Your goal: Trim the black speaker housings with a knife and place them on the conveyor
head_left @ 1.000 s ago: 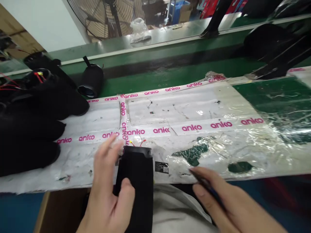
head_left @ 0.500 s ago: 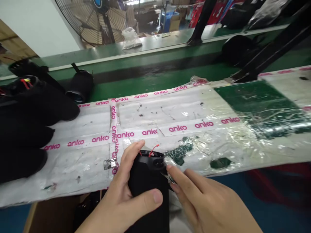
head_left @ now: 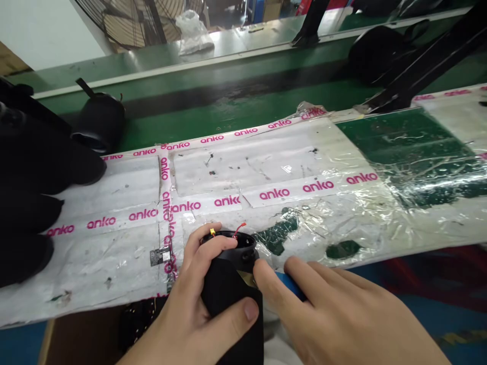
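Observation:
My left hand [head_left: 207, 294] is wrapped round a black fabric-covered cylinder [head_left: 232, 294], which looks like a speaker housing. Its open upper rim [head_left: 247, 248] faces up and away, tilted. A red wire [head_left: 239, 230] and a small yellow connector [head_left: 212, 232] stick out of the opening. In my right hand [head_left: 323, 304] is a blue-handled cutter [head_left: 291, 285], its handle mostly hidden by the fingers. The thin blade [head_left: 247, 278] lies against the fabric just below the rim, close to my right index fingertip.
Several black cylinders [head_left: 34, 152] stand at the left, and another with a strap [head_left: 101, 121] lies behind them. White sheeting with pink-lettered tape [head_left: 274, 193] covers the bench. A cardboard box [head_left: 83, 334] sits below its front edge. A black metal post [head_left: 418, 76] slants at the right.
My left fingers have shifted over the rim, and the yellow connector now shows. My right hand has turned, exposing the blue handle and the blade against the fabric. The view has tilted down slightly.

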A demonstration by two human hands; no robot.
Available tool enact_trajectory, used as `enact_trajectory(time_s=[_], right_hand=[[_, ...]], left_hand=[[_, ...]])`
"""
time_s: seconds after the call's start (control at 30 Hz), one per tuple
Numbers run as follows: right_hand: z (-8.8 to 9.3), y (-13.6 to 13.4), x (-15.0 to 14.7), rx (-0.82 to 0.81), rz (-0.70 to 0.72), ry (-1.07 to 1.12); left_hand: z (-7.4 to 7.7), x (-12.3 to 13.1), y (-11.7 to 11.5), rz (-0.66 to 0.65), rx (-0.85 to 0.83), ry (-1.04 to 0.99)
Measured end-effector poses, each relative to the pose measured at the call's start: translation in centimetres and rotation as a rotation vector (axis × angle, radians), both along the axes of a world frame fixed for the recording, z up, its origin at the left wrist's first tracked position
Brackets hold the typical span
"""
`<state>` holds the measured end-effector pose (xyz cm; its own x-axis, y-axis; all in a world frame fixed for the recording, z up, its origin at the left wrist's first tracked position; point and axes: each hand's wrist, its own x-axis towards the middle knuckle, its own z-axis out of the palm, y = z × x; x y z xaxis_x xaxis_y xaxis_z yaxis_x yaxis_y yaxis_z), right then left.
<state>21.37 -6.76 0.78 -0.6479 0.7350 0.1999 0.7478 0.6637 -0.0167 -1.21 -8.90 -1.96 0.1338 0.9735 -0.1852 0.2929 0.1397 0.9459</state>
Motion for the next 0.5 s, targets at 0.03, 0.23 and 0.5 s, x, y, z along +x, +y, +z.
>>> enact_trajectory(time_s=[0.03,0.23,0.5], right_hand=[[0.1,0.09,0.09,-0.005,0.008,-0.006],[-0.06,0.53,0.53,-0.036,0.05,-0.02],[-0.11,0.74,0.56,-0.037,0.052,-0.019]], left_hand=[[-0.04,-0.01,0.04,0.0,-0.003,-0.008],[-0.28,-0.05,0.37,-0.005,0.065,0.011],[-0.35,-0.14,0.69,-0.018,0.047,-0.003]])
